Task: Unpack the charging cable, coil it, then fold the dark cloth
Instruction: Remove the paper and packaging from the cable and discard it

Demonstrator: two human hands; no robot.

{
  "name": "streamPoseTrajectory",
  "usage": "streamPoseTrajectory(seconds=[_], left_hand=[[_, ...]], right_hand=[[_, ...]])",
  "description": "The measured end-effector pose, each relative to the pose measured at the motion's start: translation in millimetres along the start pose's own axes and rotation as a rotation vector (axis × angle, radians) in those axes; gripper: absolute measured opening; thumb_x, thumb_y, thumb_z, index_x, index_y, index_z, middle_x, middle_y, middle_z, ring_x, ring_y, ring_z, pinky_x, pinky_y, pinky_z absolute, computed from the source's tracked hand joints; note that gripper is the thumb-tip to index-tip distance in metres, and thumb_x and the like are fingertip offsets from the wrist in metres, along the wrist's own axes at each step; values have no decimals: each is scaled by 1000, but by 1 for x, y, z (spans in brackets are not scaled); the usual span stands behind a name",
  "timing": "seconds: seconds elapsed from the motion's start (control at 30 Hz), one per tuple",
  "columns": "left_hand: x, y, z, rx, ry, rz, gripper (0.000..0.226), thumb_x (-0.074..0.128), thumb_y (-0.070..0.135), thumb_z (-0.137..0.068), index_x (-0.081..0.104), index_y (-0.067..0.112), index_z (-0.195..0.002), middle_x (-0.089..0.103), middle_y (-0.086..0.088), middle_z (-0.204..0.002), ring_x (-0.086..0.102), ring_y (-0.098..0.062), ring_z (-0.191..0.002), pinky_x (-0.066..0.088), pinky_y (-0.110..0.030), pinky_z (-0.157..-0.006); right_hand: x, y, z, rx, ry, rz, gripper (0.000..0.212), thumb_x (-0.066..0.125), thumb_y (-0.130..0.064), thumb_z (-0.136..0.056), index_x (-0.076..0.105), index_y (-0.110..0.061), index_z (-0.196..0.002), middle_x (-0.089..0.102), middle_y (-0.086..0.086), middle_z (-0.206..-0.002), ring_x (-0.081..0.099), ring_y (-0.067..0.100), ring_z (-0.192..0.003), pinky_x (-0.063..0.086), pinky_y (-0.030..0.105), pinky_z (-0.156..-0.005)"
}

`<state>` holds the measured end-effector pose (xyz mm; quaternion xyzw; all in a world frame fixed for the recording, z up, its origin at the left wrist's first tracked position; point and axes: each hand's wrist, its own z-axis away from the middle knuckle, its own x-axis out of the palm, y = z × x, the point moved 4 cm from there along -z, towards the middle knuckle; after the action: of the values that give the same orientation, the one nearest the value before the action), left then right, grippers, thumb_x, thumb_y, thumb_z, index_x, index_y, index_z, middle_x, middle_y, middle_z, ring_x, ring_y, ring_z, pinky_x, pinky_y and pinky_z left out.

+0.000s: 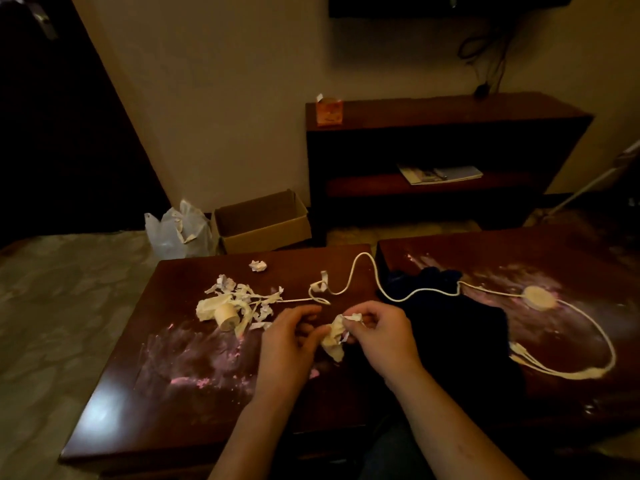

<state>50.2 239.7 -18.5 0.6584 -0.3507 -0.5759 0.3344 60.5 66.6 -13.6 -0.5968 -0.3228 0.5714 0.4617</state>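
- The left hand (291, 344) and right hand (381, 337) meet over the near part of the left table (173, 368). Both have curled fingers pinching one crumpled wad of white paper (334, 336) between them.
- Whether any cord is inside that wad cannot be told.
- The dark cloth (450, 327) lies bunched just right of the right hand, over the gap between the tables and onto the right table (588, 258).
- The white cable (571, 376) is spread out, not coiled. On the right table it makes a wide loop, with loose ends near the cloth's right edge.
- A round puck (538, 297) sits on the cable, farther back on the right table.
- From the puck the cable crosses the cloth's far edge, arches over the gap and runs left to a heap of torn scraps (242, 296).
- A pale cylinder (227, 315) lies in that heap.
- A small paper ball (258, 265) sits near the left table's far edge.
- On the floor beyond are an open box (263, 220) and, to its left, a plastic bag (180, 230).
- Farthest right stands a dark shelf (450, 109) with an orange carton (329, 112) on top and a magazine (440, 174) below.
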Motion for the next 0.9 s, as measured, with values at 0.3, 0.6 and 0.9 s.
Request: streamPoseTrajectory(seconds=[0.3,0.6,0.9], left_hand=[[86,88,8,28,-167,146,17,81,15,-85,77,26,-97,75,16,-81,69,7,-75,52,-10,-65],[294,200,73,220,-962,169,41,68,6,-92,66,23,-128,73,5,-119,70,-9,-105,56,-26,-94],[380,242,134,545,-1290,-216,61,62,18,-99,38,27,-154,45,0,-156,41,-16,-142,26,-17,-104]], right_hand=[[-100,22,32,55,211,-226,13,78,-10,-86,78,-22,-85,77,-3,-79,73,11,-75,62,34,-73],[-331,104,83,349,447,376,13,81,-12,-79,75,-18,-69,67,-5,-62,57,-2,-52,38,8,-42],[-415,196,110,693,118,681,9,66,-11,-87,70,-9,-79,65,7,-81,65,22,-77,43,26,-55]])
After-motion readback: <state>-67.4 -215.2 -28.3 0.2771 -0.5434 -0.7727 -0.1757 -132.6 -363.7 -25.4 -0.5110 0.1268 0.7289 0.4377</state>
